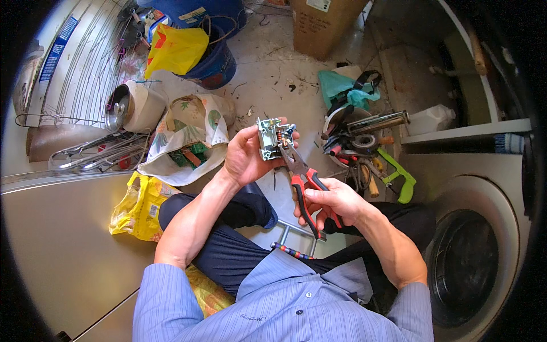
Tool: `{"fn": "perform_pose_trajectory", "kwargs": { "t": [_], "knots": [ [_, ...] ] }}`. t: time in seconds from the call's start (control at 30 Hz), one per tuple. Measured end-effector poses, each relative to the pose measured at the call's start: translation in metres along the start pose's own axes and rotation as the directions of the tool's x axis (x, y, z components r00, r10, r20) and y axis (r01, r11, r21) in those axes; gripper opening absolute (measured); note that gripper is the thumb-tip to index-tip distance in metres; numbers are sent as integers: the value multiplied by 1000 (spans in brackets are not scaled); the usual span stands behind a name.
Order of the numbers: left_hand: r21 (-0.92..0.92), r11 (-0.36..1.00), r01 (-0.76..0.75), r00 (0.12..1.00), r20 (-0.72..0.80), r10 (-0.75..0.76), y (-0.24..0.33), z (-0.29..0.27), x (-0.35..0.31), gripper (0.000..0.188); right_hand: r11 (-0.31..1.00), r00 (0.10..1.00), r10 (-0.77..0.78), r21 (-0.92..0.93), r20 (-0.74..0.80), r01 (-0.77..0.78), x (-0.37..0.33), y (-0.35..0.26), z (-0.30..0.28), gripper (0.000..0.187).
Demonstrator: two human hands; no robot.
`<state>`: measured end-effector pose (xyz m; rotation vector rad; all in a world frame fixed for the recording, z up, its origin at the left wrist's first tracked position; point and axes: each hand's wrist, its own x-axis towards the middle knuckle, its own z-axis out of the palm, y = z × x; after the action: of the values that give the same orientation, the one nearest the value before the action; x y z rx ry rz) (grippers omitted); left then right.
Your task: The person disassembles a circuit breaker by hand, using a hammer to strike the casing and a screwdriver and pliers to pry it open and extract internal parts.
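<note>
My left hand (244, 157) is closed round the edge of a small pale circuit assembly (266, 138) with a copper coil and metal parts on it. It is held up in front of me, above the floor. My right hand (336, 204) grips combination-style pliers (298, 166) with red and black handles. Their metal jaws reach the lower edge of the assembly, close by the coil. Whether the jaws are clamped on a part is too small to tell. The fingers of my left hand are partly hidden behind the assembly.
A white patterned bag (212, 128) holding green circuit boards lies ahead left, near a blue bucket (219, 68) with a yellow bag. Loose tools and a green-handled saw (405, 185) lie right. A front-loading washing machine (494, 196) stands at right, a cardboard box (322, 28) ahead.
</note>
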<state>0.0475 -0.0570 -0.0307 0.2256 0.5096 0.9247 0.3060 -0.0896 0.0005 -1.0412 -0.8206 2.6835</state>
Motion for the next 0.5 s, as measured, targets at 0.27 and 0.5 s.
{"fn": "perform_pose_trajectory", "kwargs": {
  "t": [0.27, 0.5],
  "knots": [
    [137, 990, -45, 996, -67, 55, -3, -6, 3, 64, 1000, 999, 1, -9, 33, -1, 1, 6, -1, 38],
    [123, 992, -38, 999, -32, 42, -2, -6, 1, 64, 998, 999, 31, 61, 33, -33, 3, 12, -2, 35]
  ]
}}
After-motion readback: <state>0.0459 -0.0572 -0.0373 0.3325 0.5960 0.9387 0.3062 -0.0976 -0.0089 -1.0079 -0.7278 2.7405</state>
